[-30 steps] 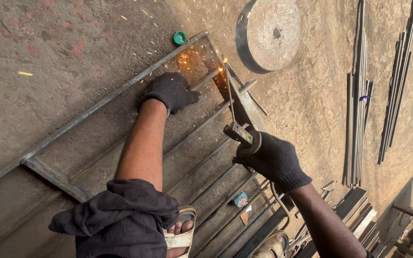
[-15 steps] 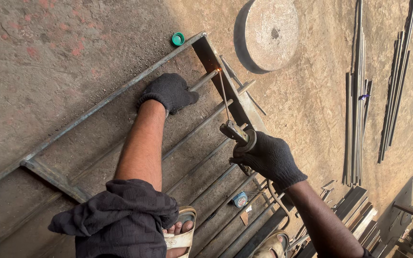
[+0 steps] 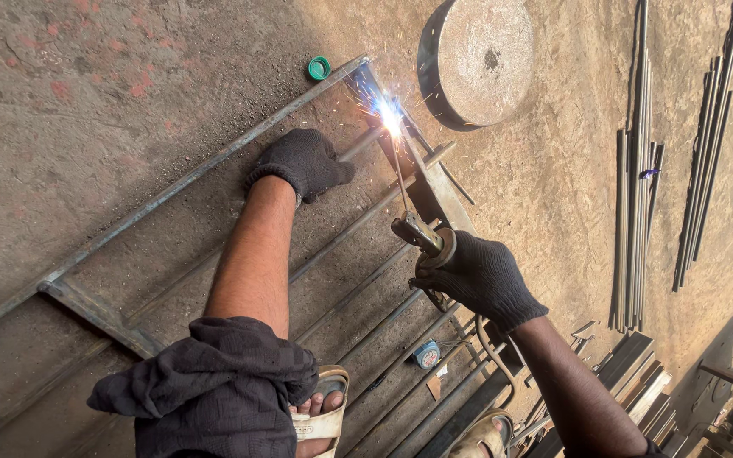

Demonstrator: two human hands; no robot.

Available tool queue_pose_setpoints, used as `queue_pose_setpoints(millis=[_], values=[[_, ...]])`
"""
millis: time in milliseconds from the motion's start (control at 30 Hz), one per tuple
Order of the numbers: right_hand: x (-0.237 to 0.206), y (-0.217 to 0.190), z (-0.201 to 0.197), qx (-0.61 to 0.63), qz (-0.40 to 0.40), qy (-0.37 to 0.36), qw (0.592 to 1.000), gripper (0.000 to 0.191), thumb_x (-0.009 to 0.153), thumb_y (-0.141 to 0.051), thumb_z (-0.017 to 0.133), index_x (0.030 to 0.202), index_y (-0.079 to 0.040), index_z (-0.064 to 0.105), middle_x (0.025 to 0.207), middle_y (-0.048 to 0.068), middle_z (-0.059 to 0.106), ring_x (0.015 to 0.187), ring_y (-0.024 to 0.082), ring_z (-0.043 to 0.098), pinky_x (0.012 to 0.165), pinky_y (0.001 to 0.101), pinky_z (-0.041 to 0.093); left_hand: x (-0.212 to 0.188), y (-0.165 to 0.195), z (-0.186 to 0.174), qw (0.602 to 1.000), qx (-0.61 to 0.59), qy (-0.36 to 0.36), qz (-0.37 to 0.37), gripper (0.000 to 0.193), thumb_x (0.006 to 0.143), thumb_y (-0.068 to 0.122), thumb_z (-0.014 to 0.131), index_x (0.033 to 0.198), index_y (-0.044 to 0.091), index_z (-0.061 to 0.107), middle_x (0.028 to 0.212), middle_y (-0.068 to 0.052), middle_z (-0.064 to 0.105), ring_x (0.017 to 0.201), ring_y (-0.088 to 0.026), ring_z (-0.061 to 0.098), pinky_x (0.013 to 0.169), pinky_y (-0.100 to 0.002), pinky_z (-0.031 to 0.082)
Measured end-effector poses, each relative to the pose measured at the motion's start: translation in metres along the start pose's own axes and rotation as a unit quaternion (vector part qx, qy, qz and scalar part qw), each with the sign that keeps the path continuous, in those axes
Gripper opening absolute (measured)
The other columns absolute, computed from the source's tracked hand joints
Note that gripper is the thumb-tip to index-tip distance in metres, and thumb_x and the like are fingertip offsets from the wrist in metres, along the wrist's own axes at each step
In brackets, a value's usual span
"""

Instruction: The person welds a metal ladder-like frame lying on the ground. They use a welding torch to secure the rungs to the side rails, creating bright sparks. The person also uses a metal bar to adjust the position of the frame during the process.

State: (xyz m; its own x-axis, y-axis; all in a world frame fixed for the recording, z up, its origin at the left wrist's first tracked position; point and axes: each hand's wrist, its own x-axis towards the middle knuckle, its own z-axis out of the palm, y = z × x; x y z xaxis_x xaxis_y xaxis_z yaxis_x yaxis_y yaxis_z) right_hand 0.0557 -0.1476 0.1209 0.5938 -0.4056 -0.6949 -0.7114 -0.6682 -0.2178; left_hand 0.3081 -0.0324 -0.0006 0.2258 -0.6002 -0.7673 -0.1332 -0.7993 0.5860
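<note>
A metal grille frame [image 3: 171,191] of thin bars lies flat on the dirt floor. My left hand [image 3: 300,161], in a dark glove, presses down on a round bar near the frame's far end. My right hand [image 3: 477,276], also gloved, grips a welding electrode holder [image 3: 420,235]. Its thin rod [image 3: 399,178] reaches up to the frame's end bar, where a bright white arc [image 3: 390,119] burns and throws sparks. A black cable runs back from the holder under my right forearm.
A round stone disc [image 3: 478,59] lies just beyond the arc. A green ring [image 3: 319,68] sits by the frame's corner. Long steel rods [image 3: 634,212] lie on the right, flat bars at lower right. My sandalled feet [image 3: 320,416] rest on the frame, next to a small blue object [image 3: 426,354].
The arc went out half a second ago and now burns again with sparks at the frame's end bar. My right hand has shifted slightly; the left hand stays on the bar.
</note>
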Motion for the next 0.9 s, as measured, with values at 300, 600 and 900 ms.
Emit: queue_pose_setpoints(millis=[300, 600, 900], values=[[-0.007, 0.008, 0.000, 0.055, -0.023, 0.041, 0.997, 0.043, 0.079, -0.038, 0.082, 0.114, -0.016, 0.071, 0.099, 0.002, 0.080, 0.093, 0.016, 0.079, 0.082, 0.0355, 0.064, -0.010, 0.009, -0.008, 0.996, 0.079, -0.014, 0.031, 0.049, 0.089, 0.053, 0.071, 0.116, 0.012, 0.077, 0.100, -0.014, 0.079, 0.088, -0.024, 0.076, 0.090, -0.040, 0.058], [-0.009, 0.013, 0.004, 0.033, 0.000, 0.040, 0.999, 0.041, 0.079, -0.035, 0.082, 0.115, -0.018, 0.072, 0.102, 0.002, 0.080, 0.096, 0.018, 0.078, 0.083, 0.0387, 0.065, -0.018, 0.012, -0.013, 0.989, 0.109, 0.038, 0.092, 0.053, 0.087, 0.054, 0.075, 0.115, 0.010, 0.078, 0.114, -0.014, 0.072, 0.104, -0.029, 0.069, 0.094, -0.044, 0.054], [-0.003, 0.015, 0.010, 0.022, 0.029, 0.017, 0.999, 0.037, 0.080, -0.038, 0.081, 0.110, -0.019, 0.073, 0.100, 0.001, 0.080, 0.095, 0.018, 0.079, 0.083, 0.0382, 0.066, -0.006, 0.007, -0.006, 0.995, 0.098, -0.005, 0.036, 0.054, 0.090, 0.054, 0.069, 0.123, 0.012, 0.075, 0.126, -0.015, 0.072, 0.116, -0.031, 0.069, 0.103, -0.046, 0.053]])
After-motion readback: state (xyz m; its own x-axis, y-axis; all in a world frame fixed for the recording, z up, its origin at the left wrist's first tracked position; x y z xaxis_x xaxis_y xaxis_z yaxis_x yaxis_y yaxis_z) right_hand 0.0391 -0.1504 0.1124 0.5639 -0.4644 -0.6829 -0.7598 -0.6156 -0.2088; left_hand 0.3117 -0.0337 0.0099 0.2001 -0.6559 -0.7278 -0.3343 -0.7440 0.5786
